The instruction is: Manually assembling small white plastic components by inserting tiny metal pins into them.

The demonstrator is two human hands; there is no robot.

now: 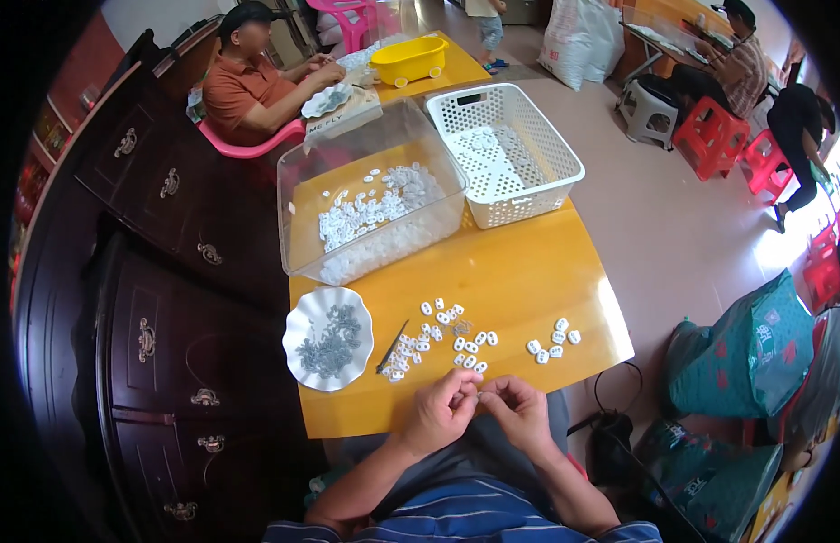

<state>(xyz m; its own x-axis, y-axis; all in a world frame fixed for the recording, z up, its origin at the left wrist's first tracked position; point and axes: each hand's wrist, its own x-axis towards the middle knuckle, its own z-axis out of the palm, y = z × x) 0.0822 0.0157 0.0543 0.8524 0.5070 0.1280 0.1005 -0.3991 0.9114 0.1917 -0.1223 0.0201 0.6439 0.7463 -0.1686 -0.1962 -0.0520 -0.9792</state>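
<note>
left hand (443, 409) and right hand (519, 409) meet at the near edge of the yellow desk (528, 281), fingers pinched narrow on a small white piece (480, 395). more loose white pieces (451, 337) lie just beyond; scalloped white dish (298, 326) of grey parts sits left.

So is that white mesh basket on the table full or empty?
Nearly empty: the white basket shows its bare holed bottom, with just a few small white pieces in the middle.
</note>
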